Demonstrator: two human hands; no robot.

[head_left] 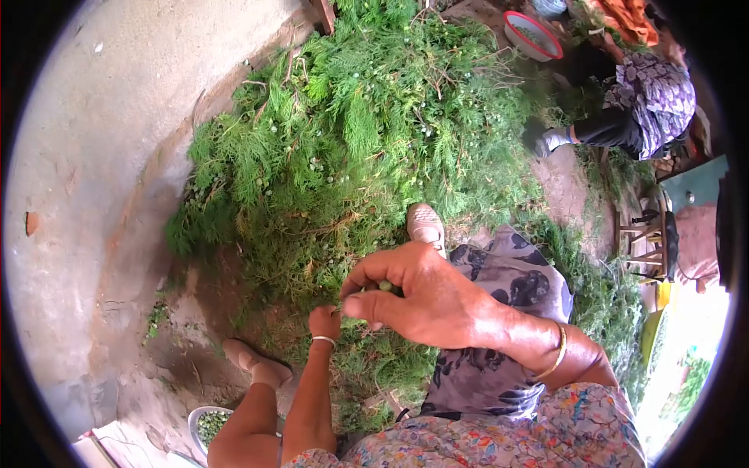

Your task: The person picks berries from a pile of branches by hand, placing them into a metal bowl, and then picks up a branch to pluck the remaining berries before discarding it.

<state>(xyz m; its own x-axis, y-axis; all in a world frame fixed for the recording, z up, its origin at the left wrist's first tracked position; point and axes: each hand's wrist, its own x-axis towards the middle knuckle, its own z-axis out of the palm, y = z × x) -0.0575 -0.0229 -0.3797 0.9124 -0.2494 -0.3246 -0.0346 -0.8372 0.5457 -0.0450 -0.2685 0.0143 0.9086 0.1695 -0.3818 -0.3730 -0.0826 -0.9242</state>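
Note:
Several small green berries [386, 287] lie in the curled fingers of my right hand [413, 300], which is raised in front of my lap. Close to its left is my left hand [324, 320], with a pale bangle at the wrist. The fingers of that hand are pressed together, and what they pinch is too small to make out. Beneath and beyond both hands spreads a large heap of green conifer branches [367, 132] dotted with pale berries.
Green berries partly fill a bowl [193, 425] at the lower left. A red-rimmed basin [534, 57] stands at the top right, near another person [651, 97] bending over the branches. A wall [117, 132] runs along the left; a wooden stool [641, 243] stands at the right.

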